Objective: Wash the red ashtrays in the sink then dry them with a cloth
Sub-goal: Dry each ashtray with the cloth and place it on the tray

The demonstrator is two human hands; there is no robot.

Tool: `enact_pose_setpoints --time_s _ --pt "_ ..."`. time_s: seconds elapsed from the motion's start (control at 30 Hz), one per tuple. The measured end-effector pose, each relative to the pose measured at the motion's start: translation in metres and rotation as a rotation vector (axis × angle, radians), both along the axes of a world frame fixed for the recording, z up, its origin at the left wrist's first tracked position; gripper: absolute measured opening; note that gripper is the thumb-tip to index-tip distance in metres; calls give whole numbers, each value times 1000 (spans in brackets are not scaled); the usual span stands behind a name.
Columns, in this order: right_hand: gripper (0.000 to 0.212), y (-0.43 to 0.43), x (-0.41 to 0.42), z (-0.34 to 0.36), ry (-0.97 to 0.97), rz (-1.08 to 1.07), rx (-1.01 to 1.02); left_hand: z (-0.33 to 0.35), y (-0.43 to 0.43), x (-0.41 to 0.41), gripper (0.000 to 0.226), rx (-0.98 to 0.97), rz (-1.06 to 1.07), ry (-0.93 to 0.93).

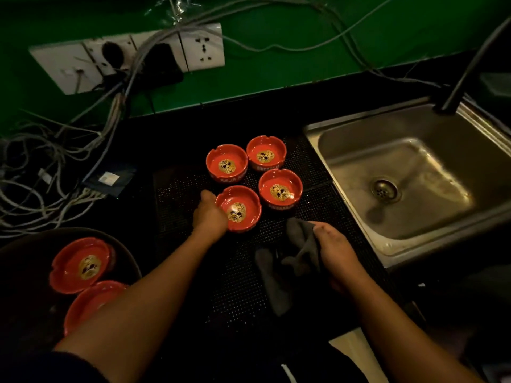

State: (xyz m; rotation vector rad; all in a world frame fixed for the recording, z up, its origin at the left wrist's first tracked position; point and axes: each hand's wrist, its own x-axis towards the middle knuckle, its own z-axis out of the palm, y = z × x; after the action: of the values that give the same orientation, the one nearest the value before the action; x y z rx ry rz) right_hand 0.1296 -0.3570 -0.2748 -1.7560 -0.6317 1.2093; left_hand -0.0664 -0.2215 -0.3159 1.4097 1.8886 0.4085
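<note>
Several red ashtrays with gold emblems stand on a black dotted mat (177,189) beside the sink (345,167). My left hand (208,212) grips the left rim of the nearest ashtray (243,203), which sits on the mat. Behind it stand three more: one at the back left (226,161), one at the back right (266,152), one at the right (280,189). My right hand (336,251) holds a dark grey cloth (290,261) that hangs onto the mat. Two further ashtrays (80,264) (91,302) lie in a dark round tray (22,261) at the lower left.
The steel sink has a drain (384,189) and a dark faucet (470,62) at its back right. A tangle of grey cables (55,167) and a small dark box (110,178) lie left of the mat. White wall sockets (199,48) sit on the green wall.
</note>
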Motion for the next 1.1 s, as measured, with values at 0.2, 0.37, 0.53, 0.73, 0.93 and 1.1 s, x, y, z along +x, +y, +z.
enact_pose_setpoints --time_s 0.2,0.37,0.53,0.73,0.93,1.1 --pt "28 -10 -2 1 21 1 -7 5 -31 -3 55 43 36 -232" --pt "21 -21 -2 -1 66 1 2 24 -45 8 29 96 -64 -215" --pt "20 -37 1 6 62 127 8 43 -61 12 40 413 -303 -33" --pt "20 -43 7 25 77 58 111 60 -69 6 40 785 -559 22" --pt "25 -43 13 49 169 -50 242 80 -82 10 29 946 -616 -32" --pt "16 -40 11 71 206 -38 325 91 -87 29 35 442 -127 -440"
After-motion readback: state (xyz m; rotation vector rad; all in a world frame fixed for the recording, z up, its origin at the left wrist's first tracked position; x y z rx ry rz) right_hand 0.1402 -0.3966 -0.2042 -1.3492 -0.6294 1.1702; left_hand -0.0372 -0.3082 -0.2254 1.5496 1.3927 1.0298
